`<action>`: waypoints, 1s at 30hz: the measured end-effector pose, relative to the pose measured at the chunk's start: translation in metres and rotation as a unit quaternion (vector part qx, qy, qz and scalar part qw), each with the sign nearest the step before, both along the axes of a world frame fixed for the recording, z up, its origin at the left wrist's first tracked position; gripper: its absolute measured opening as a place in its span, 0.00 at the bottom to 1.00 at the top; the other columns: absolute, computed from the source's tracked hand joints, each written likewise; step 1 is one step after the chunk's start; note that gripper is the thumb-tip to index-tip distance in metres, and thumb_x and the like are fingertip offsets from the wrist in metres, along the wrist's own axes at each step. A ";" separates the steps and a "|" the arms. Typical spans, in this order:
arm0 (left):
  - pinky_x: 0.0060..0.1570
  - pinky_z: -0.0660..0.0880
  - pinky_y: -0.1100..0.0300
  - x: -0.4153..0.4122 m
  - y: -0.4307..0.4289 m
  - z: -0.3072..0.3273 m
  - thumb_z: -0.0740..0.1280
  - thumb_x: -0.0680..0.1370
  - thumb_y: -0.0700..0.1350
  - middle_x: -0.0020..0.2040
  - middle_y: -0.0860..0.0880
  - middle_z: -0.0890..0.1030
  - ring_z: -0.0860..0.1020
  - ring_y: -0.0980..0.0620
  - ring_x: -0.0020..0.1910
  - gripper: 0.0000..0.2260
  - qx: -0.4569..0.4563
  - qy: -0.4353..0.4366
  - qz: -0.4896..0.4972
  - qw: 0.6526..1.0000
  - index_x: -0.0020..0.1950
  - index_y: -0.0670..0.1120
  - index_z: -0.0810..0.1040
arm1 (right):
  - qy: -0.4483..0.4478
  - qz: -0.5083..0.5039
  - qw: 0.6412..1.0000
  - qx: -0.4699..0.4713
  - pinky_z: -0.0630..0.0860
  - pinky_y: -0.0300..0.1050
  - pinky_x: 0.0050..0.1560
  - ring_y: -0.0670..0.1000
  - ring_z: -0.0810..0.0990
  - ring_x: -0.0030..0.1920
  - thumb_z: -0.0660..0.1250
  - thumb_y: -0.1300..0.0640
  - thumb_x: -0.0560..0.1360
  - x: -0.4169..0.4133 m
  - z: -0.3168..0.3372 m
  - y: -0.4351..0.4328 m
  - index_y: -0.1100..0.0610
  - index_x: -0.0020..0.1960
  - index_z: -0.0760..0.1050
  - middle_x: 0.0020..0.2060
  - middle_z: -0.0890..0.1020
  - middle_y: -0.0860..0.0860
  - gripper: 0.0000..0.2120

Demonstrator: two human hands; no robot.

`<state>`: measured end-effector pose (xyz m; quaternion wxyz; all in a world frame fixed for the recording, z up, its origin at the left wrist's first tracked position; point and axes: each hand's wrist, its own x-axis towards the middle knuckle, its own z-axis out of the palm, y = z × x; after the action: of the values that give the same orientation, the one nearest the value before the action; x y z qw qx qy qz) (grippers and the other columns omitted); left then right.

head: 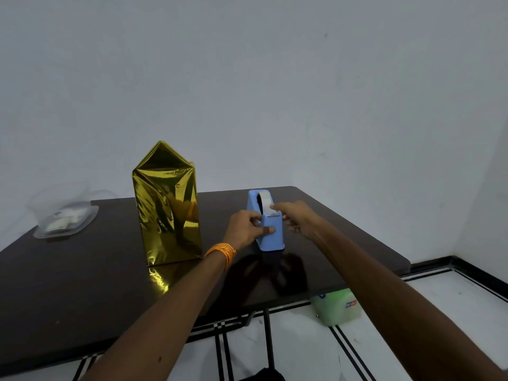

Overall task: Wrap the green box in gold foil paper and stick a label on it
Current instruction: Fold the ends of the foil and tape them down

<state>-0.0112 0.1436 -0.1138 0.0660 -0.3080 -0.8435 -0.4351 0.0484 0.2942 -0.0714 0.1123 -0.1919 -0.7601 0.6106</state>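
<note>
On a dark table (82,284), the box, already covered in gold foil (167,210), stands upright with its top flaps still peaked and unsealed, just left of a blue tape dispenser (268,224). The left hand (247,229) is closed around the dispenser's body to steady it, while the right hand (294,215) pinches the loose tape end at the cutter. The strip may well curl onto itself or tear crooked if pulled off-angle.
</note>
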 end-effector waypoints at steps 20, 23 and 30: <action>0.41 0.75 0.59 0.002 0.002 -0.001 0.79 0.69 0.50 0.45 0.45 0.81 0.79 0.49 0.43 0.21 0.025 -0.039 0.002 0.999 0.55 0.41 0.81 | 0.040 -0.096 0.994 0.020 0.65 0.36 0.21 0.42 0.71 0.20 0.76 0.60 0.73 0.002 0.008 -0.018 0.65 0.41 0.81 0.41 0.85 0.56 0.08; 0.41 0.74 0.59 0.005 0.002 0.001 0.79 0.69 0.50 0.44 0.45 0.80 0.78 0.49 0.42 0.19 0.022 -0.036 0.005 0.999 0.54 0.41 0.81 | 0.045 -0.087 0.995 -0.002 0.64 0.37 0.21 0.41 0.67 0.16 0.75 0.61 0.73 0.015 0.007 -0.021 0.62 0.37 0.78 0.40 0.84 0.57 0.09; 0.43 0.80 0.54 0.008 0.002 0.000 0.79 0.69 0.49 0.44 0.45 0.80 0.79 0.46 0.44 0.18 0.032 -0.034 0.008 0.999 0.53 0.41 0.82 | 0.063 -0.096 0.993 0.010 0.64 0.36 0.20 0.41 0.66 0.17 0.76 0.61 0.72 0.032 -0.019 -0.022 0.67 0.42 0.82 0.37 0.84 0.59 0.09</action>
<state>-0.0034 0.1457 -0.1141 0.0500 -0.2841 -0.8334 -0.4713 0.0800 0.2726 -0.0904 0.2200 -0.2239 -0.7359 0.5999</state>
